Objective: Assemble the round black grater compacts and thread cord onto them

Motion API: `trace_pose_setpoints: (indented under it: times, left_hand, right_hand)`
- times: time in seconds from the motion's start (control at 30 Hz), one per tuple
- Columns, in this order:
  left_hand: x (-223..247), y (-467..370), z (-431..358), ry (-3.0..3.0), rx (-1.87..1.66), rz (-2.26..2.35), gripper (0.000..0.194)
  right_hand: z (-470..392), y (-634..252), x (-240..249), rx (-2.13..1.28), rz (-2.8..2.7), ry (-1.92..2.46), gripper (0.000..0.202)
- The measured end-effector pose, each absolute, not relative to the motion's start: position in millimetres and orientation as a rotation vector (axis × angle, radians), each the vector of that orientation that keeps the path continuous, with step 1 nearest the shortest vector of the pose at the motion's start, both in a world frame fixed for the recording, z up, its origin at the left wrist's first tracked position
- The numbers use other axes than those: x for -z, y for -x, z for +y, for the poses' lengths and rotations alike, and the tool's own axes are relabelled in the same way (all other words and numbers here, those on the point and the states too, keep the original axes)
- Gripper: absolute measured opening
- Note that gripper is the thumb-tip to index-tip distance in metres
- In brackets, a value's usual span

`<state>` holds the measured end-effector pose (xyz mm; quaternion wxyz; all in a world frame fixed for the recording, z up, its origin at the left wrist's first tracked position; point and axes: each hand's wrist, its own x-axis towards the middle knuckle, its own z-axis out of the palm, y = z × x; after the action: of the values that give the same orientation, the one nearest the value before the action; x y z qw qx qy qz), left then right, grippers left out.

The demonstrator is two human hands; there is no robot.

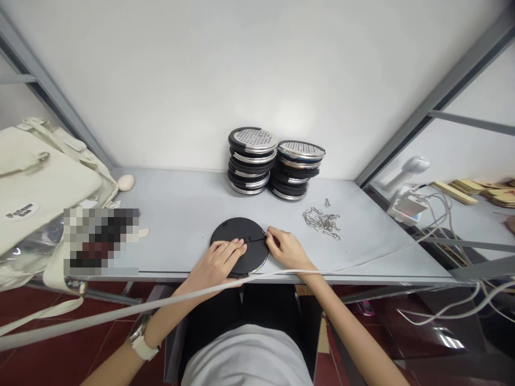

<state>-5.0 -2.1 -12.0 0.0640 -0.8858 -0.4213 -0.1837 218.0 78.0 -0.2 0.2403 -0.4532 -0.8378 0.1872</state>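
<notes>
A flat black disc (254, 258) lies near the front edge of the grey table, with a thin black strap (256, 239) across its right half. My left hand (220, 259) rests over the disc's left and lower part, fingertips pressed by the strap's inner end. Its thumb is mostly hidden at the rim. At the disc's right edge, my right hand (286, 247) is closed in a pinch on a small metal clip (264, 232) by the strap's outer end. A loose pile of similar metal clips (322, 221) lies to the right of that hand.
Two stacks of round black-rimmed discs with perforated silver tops, a left stack (253, 161) and a right stack (298, 171), stand by the wall. A cream bag (48, 182) occupies the left end. A white cable (169, 297) runs across in front of my forearms. Metal posts flank the table.
</notes>
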Motion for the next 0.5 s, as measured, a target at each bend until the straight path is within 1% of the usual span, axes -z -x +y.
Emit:
trace_pose_setpoints:
  times: [0.5]
  left_hand:
    - [10.5, 5.0, -1.3, 2.669, 0.599, -1.251, 0.059]
  right_hand:
    - [79.1, -217.9, 1.6, -0.504, -2.284, 1.237, 0.028]
